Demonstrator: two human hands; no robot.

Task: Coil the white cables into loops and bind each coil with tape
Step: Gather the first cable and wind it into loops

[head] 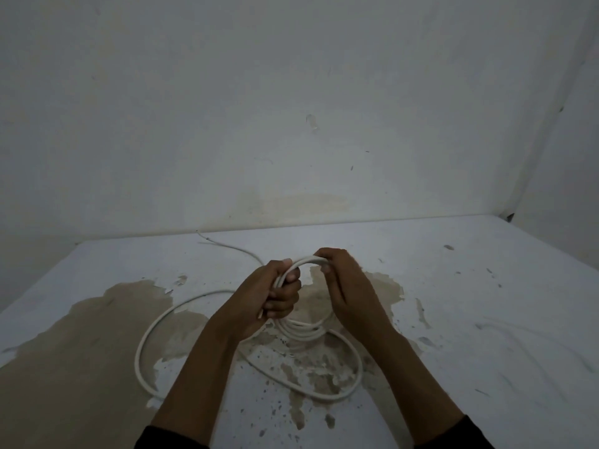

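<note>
Head view: left hand (275, 293) is clenching a bundle of white cable (304, 332) loops, fingers wrapped tight around them. Right hand (350, 286) is pinching the top arc of the same coil between thumb and fingertips. Coil is hanging between both hands above the middle of the worktop (486, 303). Slack cable is lying in a wide loop toward the near edge, its free end trailing to the far edge by the wall (291, 108).

Worn table (486, 303), paint peeled; stained wall (291, 92) behind.
</note>
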